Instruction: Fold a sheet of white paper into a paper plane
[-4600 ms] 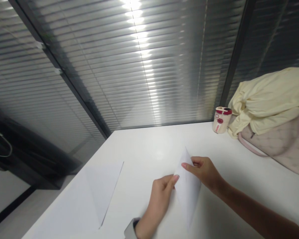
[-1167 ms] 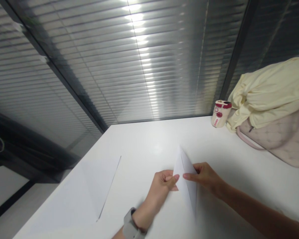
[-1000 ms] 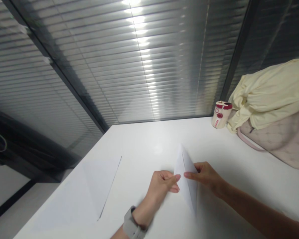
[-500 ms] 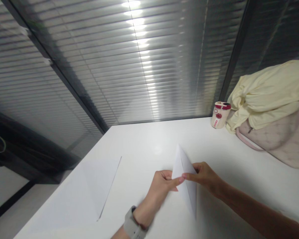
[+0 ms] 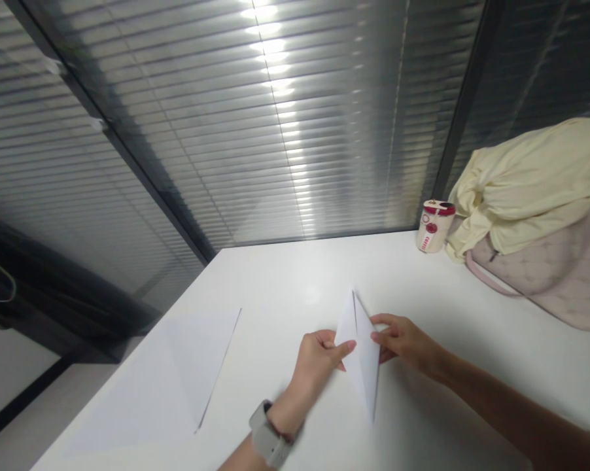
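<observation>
A folded sheet of white paper (image 5: pixel 361 369), a long pointed diamond with a seam down its middle, is held up over the white table. My left hand (image 5: pixel 319 356) is closed on its left edge, thumb on the front face and fingers behind. At the right edge, my right hand (image 5: pixel 398 340) pinches the paper between thumb and fingers; some fingertips are hidden behind it. A watch with a pale band (image 5: pixel 270 435) is on my left wrist.
Flat white paper (image 5: pixel 177 379) lies at the table's left. A cream and red coffee cup (image 5: pixel 435 227) stands at the back right, beside a pinkish quilted bag (image 5: pixel 560 281) with pale yellow cloth (image 5: pixel 545 183) over it. Blinds (image 5: pixel 324 131) rise behind the table (image 5: pixel 285 281).
My right thumb has slid from the paper's middle seam out to its right edge. The folded paper has shifted slightly left and turned, its halves now lying flatter.
</observation>
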The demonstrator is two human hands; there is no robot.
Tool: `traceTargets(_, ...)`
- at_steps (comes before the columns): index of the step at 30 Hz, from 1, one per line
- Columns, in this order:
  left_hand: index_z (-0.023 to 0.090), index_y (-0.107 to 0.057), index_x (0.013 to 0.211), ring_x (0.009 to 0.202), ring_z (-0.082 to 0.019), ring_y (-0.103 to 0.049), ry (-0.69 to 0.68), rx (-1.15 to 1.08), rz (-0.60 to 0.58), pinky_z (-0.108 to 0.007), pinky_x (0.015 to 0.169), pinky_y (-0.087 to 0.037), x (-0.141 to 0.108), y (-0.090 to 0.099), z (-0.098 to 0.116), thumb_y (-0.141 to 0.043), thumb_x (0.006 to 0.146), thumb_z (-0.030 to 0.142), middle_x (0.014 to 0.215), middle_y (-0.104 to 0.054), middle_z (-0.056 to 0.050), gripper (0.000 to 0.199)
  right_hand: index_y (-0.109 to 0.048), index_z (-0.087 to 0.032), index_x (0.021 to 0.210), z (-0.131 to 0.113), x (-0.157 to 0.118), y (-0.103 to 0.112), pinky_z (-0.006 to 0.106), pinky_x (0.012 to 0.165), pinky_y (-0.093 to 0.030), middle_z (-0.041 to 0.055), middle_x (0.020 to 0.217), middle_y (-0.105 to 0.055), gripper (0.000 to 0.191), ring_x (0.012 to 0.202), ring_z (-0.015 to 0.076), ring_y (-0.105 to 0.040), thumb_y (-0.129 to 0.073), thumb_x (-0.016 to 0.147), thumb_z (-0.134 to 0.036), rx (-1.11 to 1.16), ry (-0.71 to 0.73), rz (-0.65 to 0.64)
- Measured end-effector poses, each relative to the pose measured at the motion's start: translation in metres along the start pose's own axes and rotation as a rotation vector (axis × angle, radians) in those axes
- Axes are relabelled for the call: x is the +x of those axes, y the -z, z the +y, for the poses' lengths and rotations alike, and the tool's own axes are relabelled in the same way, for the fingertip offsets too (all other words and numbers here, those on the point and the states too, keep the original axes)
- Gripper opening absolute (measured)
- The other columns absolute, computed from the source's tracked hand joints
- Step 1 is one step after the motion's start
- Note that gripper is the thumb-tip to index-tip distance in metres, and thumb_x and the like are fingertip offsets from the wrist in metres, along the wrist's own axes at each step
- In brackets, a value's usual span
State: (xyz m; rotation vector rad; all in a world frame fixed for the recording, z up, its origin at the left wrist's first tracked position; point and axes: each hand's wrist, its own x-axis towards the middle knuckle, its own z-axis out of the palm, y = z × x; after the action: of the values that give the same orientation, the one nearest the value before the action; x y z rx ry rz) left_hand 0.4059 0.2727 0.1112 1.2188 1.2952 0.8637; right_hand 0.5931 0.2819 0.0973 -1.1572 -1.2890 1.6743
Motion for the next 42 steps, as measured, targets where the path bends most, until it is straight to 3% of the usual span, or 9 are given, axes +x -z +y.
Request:
traceTargets(5,0.016,-0.062,0.085,0.060,-0.018,-0.058,-0.187,0.304,0.135,-0.029,0.058,-0.047,-0.001,-0.004,-0.012,-0.079,0.062,0.029,0.062,-0.057,0.003,0.031,-0.041,-0.021,0.108,0.011,-0.004,0.008,0.031,0.051,-0.049,-0.0058,0.054,-0.059,0.037,0.048,0.0178,-0.060,-0.057,0.080,-0.039,-0.491,0.074,0.068)
traceTargets(8,0.018,-0.056,0.113,0.097,-0.027,-0.057,-0.481,0.635,0.290,-0.043,0.084,-0.048,-0.005,-0.005,-0.015,-0.083,0.061,0.022,0.102,-0.059,-0.008,0.058,-0.045,-0.020,0.114,0.011,-0.006,0.014,0.038,0.070,-0.051,0.0053,0.082,-0.068,0.041,0.075,0.0232,-0.065,-0.063,0.079,-0.033,-0.917,0.336,0.148)
traceTargets(10,0.019,-0.055,0.116,0.107,-0.029,-0.053,-0.617,0.776,0.233,-0.047,0.091,-0.045,-0.008,-0.005,-0.015,-0.079,0.068,0.020,0.116,-0.056,-0.012,0.053,-0.046,-0.020,0.124,0.010,-0.005,0.020,0.044,0.091,-0.045,0.0129,0.114,-0.064,0.045,0.105,0.0272,-0.059,-0.060,0.084,-0.033,-1.061,0.547,0.056)
traceTargets(13,0.020,-0.061,0.108,0.104,-0.025,-0.058,-0.730,0.894,0.006,-0.042,0.091,-0.049,-0.014,-0.005,-0.013,-0.065,0.081,0.012,0.110,-0.064,-0.009,0.029,-0.038,-0.024,0.139,0.011,0.000,0.025,0.043,0.111,-0.026,0.0078,0.143,-0.045,0.044,0.132,0.0216,-0.038,-0.041,0.095,-0.026,-1.144,0.713,-0.233)
traceTargets(17,0.018,-0.060,0.117,0.109,-0.024,-0.060,-0.759,1.064,-0.125,-0.040,0.095,-0.050,-0.030,-0.004,-0.010,-0.050,0.090,0.011,0.115,-0.066,-0.010,0.030,-0.031,-0.025,0.145,0.012,0.004,0.028,0.036,0.114,-0.020,0.0028,0.148,-0.038,0.047,0.137,0.0155,-0.032,-0.030,0.098,-0.023,-1.132,0.670,-0.407)
traceTargets(22,0.026,-0.039,0.141,0.133,-0.028,-0.039,-0.813,1.233,-0.284,-0.045,0.105,-0.040,-0.051,0.012,-0.009,-0.053,0.092,0.033,0.147,-0.039,-0.011,0.051,-0.029,-0.027,0.146,0.005,0.000,0.028,0.037,0.116,-0.015,0.0015,0.149,-0.035,0.050,0.138,0.0162,-0.029,-0.035,0.097,-0.025,-1.086,0.649,-0.464)
traceTargets(27,0.034,-0.029,0.145,0.139,-0.030,-0.026,-0.809,1.255,-0.370,-0.048,0.109,-0.032,-0.058,0.023,-0.012,-0.054,0.088,0.051,0.154,-0.024,-0.008,0.065,-0.027,-0.030,0.147,0.000,0.002,0.031,0.039,0.116,-0.012,-0.0006,0.152,-0.030,0.048,0.139,0.0148,-0.025,-0.030,0.099,-0.026,-1.122,0.596,-0.480)
traceTargets(37,0.037,-0.035,0.142,0.134,-0.034,-0.035,-0.969,1.270,-0.336,-0.051,0.105,-0.034,-0.058,0.022,-0.006,-0.053,0.086,0.054,0.148,-0.037,-0.012,0.062,-0.024,-0.031,0.147,0.001,0.028,0.035,0.039,0.116,-0.012,-0.0004,0.151,-0.032,0.048,0.139,0.0155,-0.027,-0.030,0.099,-0.029,-1.131,0.583,-0.376)
traceTargets(42,0.039,-0.028,0.144,0.133,-0.032,-0.038,-1.045,1.274,-0.317,-0.049,0.106,-0.032,-0.060,0.025,-0.019,-0.056,0.086,0.050,0.149,-0.036,-0.011,0.066,-0.023,-0.028,0.148,-0.006,0.024,0.034,0.041,0.115,-0.010,0.0042,0.152,-0.029,0.059,0.140,0.0195,-0.025,-0.043,0.094,-0.045,-1.126,0.561,-0.410)
